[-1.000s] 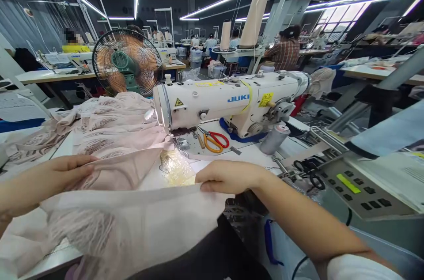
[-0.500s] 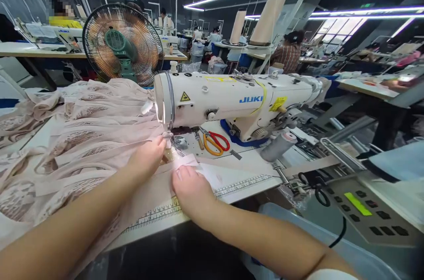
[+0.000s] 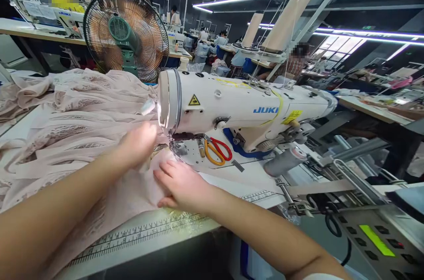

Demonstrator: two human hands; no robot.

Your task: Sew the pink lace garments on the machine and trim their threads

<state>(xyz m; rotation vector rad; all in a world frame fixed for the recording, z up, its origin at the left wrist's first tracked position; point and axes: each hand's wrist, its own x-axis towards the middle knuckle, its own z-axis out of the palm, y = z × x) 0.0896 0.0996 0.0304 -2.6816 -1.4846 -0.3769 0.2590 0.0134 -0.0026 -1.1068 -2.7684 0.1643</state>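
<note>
Since cloth [image 3: 132,191] likely slips, right hand [image 3: 186,185] lies spread on it near the machine [image 3: 205,105]. Left hand [image 3: 137,142] blurred; grip unreadable.

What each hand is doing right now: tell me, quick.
Left hand: blurred beside the sewing machine; cannot tell if it grips anything.
Right hand: open, palm down, fingers spread on pale pink fabric.

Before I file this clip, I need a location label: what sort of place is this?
Probably a garment sewing workshop: it shows a JUKI sewing machine, tall thread cones and heaped pale fabric.
</note>
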